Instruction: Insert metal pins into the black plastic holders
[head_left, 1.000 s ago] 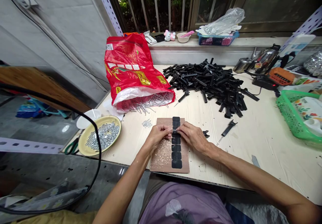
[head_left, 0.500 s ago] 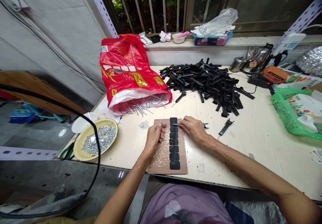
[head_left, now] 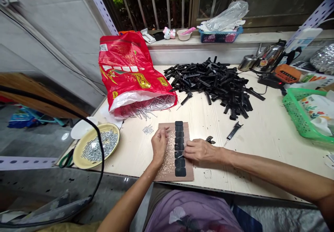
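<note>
A brown board (head_left: 190, 176) lies on the table before me, carrying a column of black rounded pads (head_left: 180, 172). Pale small bits (head_left: 168, 160) are scattered over the board's left half. My right hand (head_left: 199, 150) is closed around a black forked plastic piece (head_left: 210, 140); its fork sticks out behind the hand. A thin metal tip shows at my right fingertips, over one of the lower pads. My left hand (head_left: 159, 145) rests at the board's upper left edge, fingers curled together; what they hold, if anything, is hidden. Small silvery pieces (head_left: 148, 129) lie beside it.
A red bag (head_left: 127, 68) spills metal rods on the table. Behind the board is a heap of black plastic pieces (head_left: 208, 79). One similar piece with a rod (head_left: 233, 133) lies apart. A yellow bowl (head_left: 78, 155) of silvery bits stands left; a green basket (head_left: 294, 112) stands right.
My right hand has moved down along the pad column, from near an upper pad to a lower one, with the black forked piece still in it. My left hand stays nearly in place.
</note>
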### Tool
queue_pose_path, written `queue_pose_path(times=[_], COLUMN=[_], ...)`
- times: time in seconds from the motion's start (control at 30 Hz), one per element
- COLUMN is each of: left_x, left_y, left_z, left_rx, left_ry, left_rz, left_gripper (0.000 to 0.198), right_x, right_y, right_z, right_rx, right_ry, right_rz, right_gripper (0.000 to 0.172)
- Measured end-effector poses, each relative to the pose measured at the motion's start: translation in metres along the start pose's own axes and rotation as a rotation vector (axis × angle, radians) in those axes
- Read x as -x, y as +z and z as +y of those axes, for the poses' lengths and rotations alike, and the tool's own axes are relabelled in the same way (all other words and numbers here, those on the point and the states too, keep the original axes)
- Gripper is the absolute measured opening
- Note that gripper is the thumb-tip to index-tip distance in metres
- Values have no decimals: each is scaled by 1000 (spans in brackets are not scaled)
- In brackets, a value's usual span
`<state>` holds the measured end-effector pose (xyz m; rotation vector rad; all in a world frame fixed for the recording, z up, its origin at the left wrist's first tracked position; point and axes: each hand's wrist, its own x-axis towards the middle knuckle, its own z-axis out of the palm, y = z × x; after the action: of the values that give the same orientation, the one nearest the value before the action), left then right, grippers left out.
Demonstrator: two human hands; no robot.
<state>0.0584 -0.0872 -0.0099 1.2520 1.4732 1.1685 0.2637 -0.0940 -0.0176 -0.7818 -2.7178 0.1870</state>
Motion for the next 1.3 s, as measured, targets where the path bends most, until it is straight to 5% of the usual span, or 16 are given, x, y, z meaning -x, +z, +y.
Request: queue_pose_path(times=[0.13, 0.3, 0.47, 0.6, 0.73, 0.9, 1.13, 1.3], left_x=[1, 0, 1, 0, 0, 1, -2, -1], left_y=[0, 2, 2, 2, 3, 2, -3, 0], left_z=[2, 5, 6, 5, 4, 6, 1, -3], left_rx=[-4, 1, -35, -36, -39, -33, -16, 12], left_ry=[-32, -30, -28, -38, -32, -27, 2, -9], left_rz=[-1, 30, 23, 15, 24, 20, 28, 39], left_gripper=[40, 39, 39, 39, 39, 41, 39, 39], right_x=[-9, -12, -16, -17, -10, 10, 65, 28], right_y=[-13, -21, -24, -20, -13, -24, -72, -70], right_z=[12, 8, 27, 38, 15, -2, 47, 84], right_rx=[-53, -166, -123, -79, -98, -123, 17, 230], right_ry=[175, -2, 210, 130, 160, -52, 310, 360], right_rz=[76, -13, 25, 23, 57, -62, -72, 40], right_gripper=[37, 35, 31, 25, 28, 32, 35, 30])
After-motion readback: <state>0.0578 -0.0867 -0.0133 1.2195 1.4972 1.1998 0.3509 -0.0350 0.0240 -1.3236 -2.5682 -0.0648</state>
